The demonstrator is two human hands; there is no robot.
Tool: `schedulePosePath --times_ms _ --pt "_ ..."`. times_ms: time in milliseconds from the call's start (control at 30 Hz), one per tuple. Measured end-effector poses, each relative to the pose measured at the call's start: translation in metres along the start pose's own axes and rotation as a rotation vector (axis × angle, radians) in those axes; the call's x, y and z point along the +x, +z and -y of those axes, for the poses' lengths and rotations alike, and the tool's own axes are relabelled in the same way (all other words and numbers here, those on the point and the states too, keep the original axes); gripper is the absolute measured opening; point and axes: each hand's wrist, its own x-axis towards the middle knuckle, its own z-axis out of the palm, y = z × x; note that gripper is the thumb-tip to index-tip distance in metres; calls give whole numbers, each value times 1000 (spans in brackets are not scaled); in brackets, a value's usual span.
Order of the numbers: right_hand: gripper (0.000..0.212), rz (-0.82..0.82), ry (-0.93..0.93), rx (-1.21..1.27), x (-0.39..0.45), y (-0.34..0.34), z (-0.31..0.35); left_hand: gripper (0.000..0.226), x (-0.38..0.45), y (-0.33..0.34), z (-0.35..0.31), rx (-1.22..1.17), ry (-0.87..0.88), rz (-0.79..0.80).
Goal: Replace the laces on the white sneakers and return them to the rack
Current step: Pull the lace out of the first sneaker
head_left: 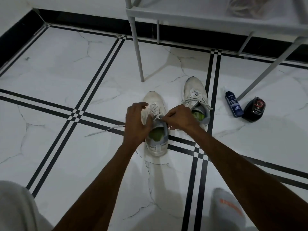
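Down on the marble floor (pixel 50 67), from my head camera, the near sneaker (pixel 155 127) sits toe away from me, and the far sneaker (pixel 195 100) stands just beside it to the right, laced but loose. My left hand (pixel 135 121) curls over the near shoe's left flank and tongue; whether it actually pinches anything there I cannot tell, since its own back hides the fingers. My right hand (pixel 180 118) is clenched on the lace (pixel 155 114) near the top eyelets. One lace end (pixel 105 130) trails flat across the tiles to the left.

I judge the main risk is pulling too hard with the right hand: the free end could slide back through its eyelet and undo the threading. Uneven tension could also leave the two ends mismatched. The cleaner bottle (pixel 232 104) and black polish sponge (pixel 254 109) stand well apart on the right, near a leg of the rack (pixel 191 15), so moving the shoes carelessly towards the rack could knock them over.
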Motion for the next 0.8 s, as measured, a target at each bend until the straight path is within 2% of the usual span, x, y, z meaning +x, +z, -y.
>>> schedulePosePath --times_ms 67,100,167,267,333,400,500,533,600,733,767,800 --pt "23 19 18 23 -1 0 3 27 1 11 -6 233 188 130" --pt "22 24 28 38 -1 0 5 21 4 13 -8 312 216 146" --pt "23 31 49 63 -1 1 5 10 9 16 -9 431 237 138" --pt "27 37 77 99 -3 -1 3 11 12 11 -6 602 295 63" --pt "26 30 97 134 -5 -3 0 11 21 -5 3 532 119 -30" --pt "24 26 111 154 -6 -4 -1 7 30 -20 11 320 0 -92" --pt "25 41 98 138 -5 -5 4 19 30 -14 1 151 183 136" --pt "25 42 93 136 -5 -6 6 22 26 -6 -5 175 219 224" --pt "22 37 81 131 -5 -5 9 15 16 9 -13 273 251 258" --pt "19 40 88 88 -4 -4 9 27 13 8 -11 439 280 108" --pt "18 26 92 87 -3 -5 7 22 16 2 -9 453 208 32" --pt "17 12 92 82 -2 -5 6 15 20 -7 -3 409 36 -111"
